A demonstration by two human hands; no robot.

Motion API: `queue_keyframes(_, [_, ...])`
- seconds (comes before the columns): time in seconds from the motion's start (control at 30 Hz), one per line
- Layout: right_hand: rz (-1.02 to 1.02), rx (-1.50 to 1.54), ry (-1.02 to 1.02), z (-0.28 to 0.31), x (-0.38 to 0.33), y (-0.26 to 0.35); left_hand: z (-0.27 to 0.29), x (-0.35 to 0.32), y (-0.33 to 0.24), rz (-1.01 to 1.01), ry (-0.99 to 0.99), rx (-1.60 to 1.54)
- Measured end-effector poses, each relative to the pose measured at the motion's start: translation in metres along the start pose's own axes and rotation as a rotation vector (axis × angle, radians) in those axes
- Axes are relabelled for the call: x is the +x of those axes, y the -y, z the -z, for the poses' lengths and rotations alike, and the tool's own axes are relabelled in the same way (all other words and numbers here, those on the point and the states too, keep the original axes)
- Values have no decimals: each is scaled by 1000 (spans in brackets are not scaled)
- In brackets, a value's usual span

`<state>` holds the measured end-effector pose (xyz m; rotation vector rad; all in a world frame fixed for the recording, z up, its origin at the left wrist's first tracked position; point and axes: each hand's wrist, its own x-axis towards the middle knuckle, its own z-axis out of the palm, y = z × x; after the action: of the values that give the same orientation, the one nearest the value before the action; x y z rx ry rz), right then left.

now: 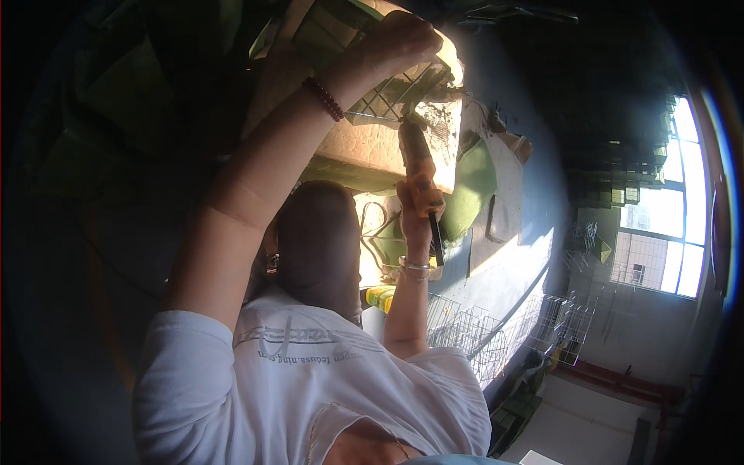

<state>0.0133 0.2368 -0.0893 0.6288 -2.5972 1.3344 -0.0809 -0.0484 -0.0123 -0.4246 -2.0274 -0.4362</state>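
My right hand (pixel 415 225) is wrapped round an orange and dark hand tool (pixel 422 182), its kind not clear. A black rod or cord trails from the tool's near end. Its far end points away from me, close to a wire grid (pixel 380 105) lying on a sunlit tan work surface (pixel 360 147). My left arm reaches across, and the left hand (pixel 399 40) is curled over the grid's far side. Whatever its fingers grip is hidden. Green material (pixel 329 35) shows beneath the grid at the left.
A green sheet (pixel 473 186) hangs right of the work surface. Wire racks (pixel 469 333) stand on the floor at lower right, more (pixel 559 322) beyond them. A yellow-green container (pixel 378 297) sits near my right forearm. A bright window (pixel 659 213) is at far right; the left is dark.
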Motion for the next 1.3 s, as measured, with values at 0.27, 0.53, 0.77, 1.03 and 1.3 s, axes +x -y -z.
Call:
queue_keyframes(0.27, [-92,88,26,1,-13,7,0,1,-3,-27,-123,54])
queue_keyframes(0.53, [-122,43,85,2,-13,3,4,3,-9,120,187,154])
queue_keyframes(0.77, [-43,3,24,-3,-20,4,6,3,-11,117,177,159])
queue_keyframes(1.03, [-97,-69,145,-2,-21,9,12,4,-13,162,185,85])
queue_keyframes(1.3, [-53,-51,128,-7,-24,10,5,0,-8,152,164,111])
